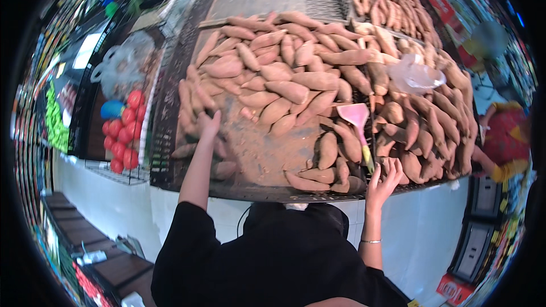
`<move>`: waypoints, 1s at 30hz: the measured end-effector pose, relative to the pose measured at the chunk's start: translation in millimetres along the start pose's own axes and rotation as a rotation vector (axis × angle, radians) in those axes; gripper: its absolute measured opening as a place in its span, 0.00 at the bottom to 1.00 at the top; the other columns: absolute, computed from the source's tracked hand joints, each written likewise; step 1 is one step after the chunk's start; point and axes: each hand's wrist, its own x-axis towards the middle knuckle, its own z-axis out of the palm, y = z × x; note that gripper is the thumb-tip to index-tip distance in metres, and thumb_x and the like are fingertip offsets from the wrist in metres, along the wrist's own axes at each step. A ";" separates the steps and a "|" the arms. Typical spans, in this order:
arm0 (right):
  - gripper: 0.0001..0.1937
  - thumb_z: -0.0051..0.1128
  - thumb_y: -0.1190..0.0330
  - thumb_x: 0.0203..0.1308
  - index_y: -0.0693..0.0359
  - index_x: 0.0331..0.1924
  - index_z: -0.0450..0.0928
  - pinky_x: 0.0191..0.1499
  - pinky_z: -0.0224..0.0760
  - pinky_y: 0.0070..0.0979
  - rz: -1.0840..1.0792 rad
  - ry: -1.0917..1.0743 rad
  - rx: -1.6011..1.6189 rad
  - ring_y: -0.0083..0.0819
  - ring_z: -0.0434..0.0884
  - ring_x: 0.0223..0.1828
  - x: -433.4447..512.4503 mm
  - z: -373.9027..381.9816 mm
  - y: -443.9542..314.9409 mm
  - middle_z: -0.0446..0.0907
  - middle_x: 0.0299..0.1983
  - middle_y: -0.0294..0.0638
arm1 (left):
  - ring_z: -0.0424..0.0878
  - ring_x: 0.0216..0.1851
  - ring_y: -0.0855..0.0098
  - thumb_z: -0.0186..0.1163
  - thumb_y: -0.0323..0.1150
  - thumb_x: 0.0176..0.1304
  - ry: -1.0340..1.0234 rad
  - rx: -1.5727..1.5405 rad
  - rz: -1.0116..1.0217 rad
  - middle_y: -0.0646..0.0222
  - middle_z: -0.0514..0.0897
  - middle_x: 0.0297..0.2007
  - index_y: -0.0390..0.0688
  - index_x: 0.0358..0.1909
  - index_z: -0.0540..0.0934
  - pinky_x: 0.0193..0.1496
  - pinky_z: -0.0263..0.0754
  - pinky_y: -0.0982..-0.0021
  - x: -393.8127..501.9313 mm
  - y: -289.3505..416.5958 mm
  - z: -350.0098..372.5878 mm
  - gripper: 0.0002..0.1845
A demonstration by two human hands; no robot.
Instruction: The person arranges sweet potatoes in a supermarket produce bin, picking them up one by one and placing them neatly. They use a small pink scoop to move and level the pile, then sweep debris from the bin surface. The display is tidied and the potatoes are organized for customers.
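My left hand [207, 125] reaches to the left side of the display bin, against several reddish sweet potatoes [200, 91] heaped along the bin wall. Its fingertips are hidden, so a grip cannot be made out. Near the front edge on the right, my right hand [385, 178] has its fingers spread, over a sweet potato [394, 164]. Close to its fingertips is the green-yellow handle of a pink plastic scoop [355, 116], which leans on the divider. A larger heap of sweet potatoes [294, 81] fills the back of the bin.
Bare dirty board [256, 153] shows mid-bin. A clear plastic bag [414, 76] lies on the right-hand pile. To the left, bagged tomatoes [123, 132] and another plastic bag [123, 66] sit on a neighbouring stand. A person in red and yellow [505, 140] is at the far right.
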 end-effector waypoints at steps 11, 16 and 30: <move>0.16 0.57 0.77 0.62 0.69 0.54 0.76 0.61 0.70 0.39 0.021 -0.131 0.016 0.50 0.71 0.63 -23.7 7.4 -26.8 0.70 0.61 0.54 | 0.80 0.55 0.46 0.70 0.48 0.55 0.138 0.053 -0.187 0.41 0.79 0.53 0.26 0.52 0.70 0.58 0.75 0.54 18.7 64.9 -0.1 0.36; 0.13 0.56 0.76 0.64 0.68 0.51 0.78 0.61 0.69 0.38 0.051 -0.131 0.043 0.49 0.72 0.62 -23.8 6.7 -26.7 0.71 0.60 0.52 | 0.82 0.50 0.49 0.68 0.40 0.56 0.220 0.171 -0.062 0.44 0.80 0.49 0.27 0.47 0.71 0.53 0.78 0.55 17.6 47.8 16.0 0.28; 0.23 0.59 0.66 0.68 0.66 0.63 0.69 0.53 0.75 0.27 0.416 -0.723 0.800 0.31 0.76 0.56 -35.1 71.1 -105.9 0.76 0.55 0.49 | 0.82 0.50 0.71 0.63 0.32 0.67 -1.224 -1.148 -0.337 0.66 0.83 0.47 0.40 0.53 0.78 0.56 0.76 0.68 -147.5 105.6 -26.0 0.15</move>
